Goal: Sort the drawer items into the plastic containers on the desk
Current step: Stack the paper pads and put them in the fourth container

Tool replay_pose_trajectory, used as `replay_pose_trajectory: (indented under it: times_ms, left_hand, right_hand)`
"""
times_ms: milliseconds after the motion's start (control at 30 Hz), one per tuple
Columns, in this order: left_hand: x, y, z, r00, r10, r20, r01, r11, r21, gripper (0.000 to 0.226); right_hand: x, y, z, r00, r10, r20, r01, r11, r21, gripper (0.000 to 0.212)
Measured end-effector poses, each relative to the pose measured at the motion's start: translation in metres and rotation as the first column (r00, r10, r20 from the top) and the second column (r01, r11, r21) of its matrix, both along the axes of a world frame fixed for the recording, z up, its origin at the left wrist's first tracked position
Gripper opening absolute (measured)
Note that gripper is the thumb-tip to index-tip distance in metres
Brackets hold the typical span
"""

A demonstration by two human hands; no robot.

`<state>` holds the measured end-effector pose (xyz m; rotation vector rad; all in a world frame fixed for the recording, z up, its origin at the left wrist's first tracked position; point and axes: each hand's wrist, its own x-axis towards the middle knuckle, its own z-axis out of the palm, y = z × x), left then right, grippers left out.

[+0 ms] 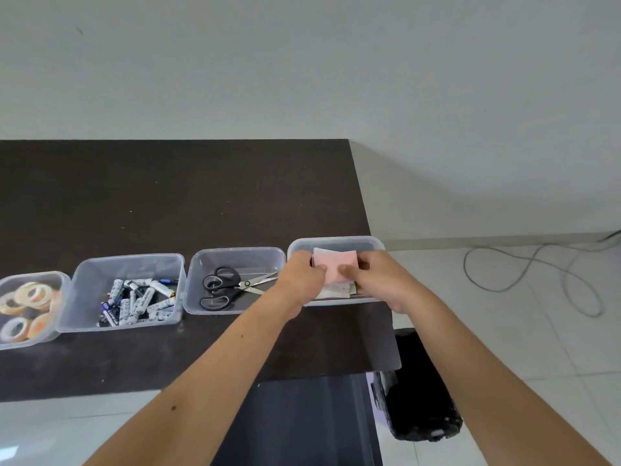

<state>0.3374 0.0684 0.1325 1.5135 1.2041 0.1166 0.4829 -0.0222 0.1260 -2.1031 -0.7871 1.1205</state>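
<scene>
Four plastic containers [235,280] stand nearly wall to wall along the desk's [168,196] near edge (the rightmost one at the corner), blocking passage between them, while the dark surface behind them lies open.

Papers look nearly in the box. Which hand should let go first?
Probably left: the right hand pinches the pink paper over the paper box, and left sits nearer the other boxes.

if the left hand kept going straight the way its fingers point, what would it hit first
Probably the right hand: the left hand points rightward across the pink paper both pinch over the clear plastic container. Depth is unclear.
</scene>
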Motion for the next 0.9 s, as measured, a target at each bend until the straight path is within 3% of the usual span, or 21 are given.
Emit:
replay_pose_trajectory:
  times_ms: [267, 433, 633, 833, 900]
  left_hand:
    - [0.025, -0.012, -0.002, 0.987, 0.155, -0.036, -0.147, 0.974, 0.175, 0.027]
    - [0.034, -0.005, 0.005, 0.982, 0.164, -0.098, -0.149, 0.979, 0.140, 0.037]
    - [0.038, 0.001, 0.012, 0.983, 0.146, -0.107, -0.137, 0.987, 0.090, 0.032]
    - [0.023, -0.002, 0.015, 0.988, 0.145, -0.058, -0.132, 0.973, 0.191, 0.024]
    - [0.015, -0.004, 0.018, 0.992, 0.124, -0.012, -0.118, 0.967, 0.226, 0.032]
  right_hand:
    - [-0.007, 0.011, 0.001, 0.964, -0.037, 0.262, 0.023, 0.998, 0.055, 0.027]
    - [-0.007, 0.024, 0.004, 0.958, -0.018, 0.288, 0.019, 1.000, -0.002, 0.032]
    - [-0.005, 0.035, 0.010, 0.956, 0.044, 0.290, -0.005, 0.991, -0.136, 0.035]
    - [-0.015, 0.027, 0.017, 0.940, -0.061, 0.335, 0.056, 0.998, 0.024, 0.045]
    - [-0.019, 0.022, 0.021, 0.931, -0.095, 0.353, 0.066, 0.994, 0.091, 0.049]
